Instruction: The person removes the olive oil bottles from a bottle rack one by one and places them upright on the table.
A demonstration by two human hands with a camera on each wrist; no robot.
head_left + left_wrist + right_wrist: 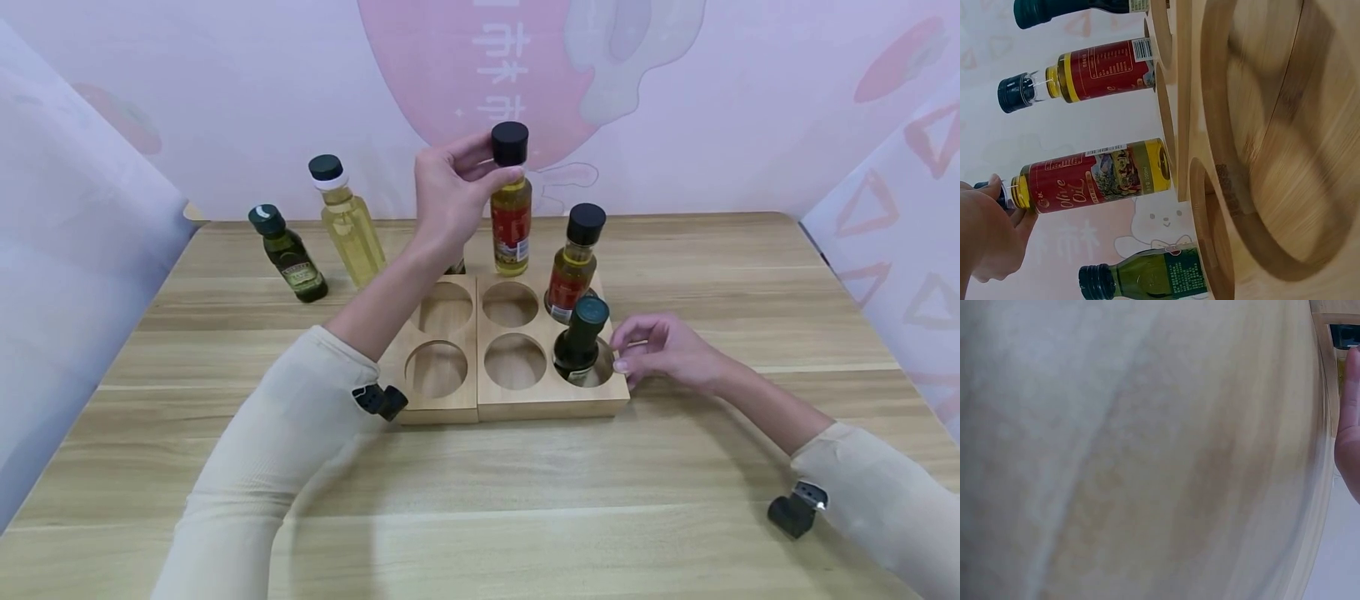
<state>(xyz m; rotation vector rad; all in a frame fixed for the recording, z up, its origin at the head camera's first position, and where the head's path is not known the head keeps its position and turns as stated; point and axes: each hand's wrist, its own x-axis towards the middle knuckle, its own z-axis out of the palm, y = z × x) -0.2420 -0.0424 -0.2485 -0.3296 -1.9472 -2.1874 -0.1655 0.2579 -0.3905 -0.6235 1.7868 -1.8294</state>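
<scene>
L hand grips red btl by neck, up near rack's far edge. R hand loose-fingered at rack's right side. Prob. partway: 2nd red btl & green-cap btl in right holes; clear btl, dark btl left out, far left.

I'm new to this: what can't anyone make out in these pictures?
Head view: rear bottle, mostly hidden by the left arm.
Head view: left rack, outer side behind that arm.
Head view: held bottle, small print too tiny.
Left wrist view: dark bottle, cut by top edge.
Right wrist view: right hand, cut by right edge.
</scene>
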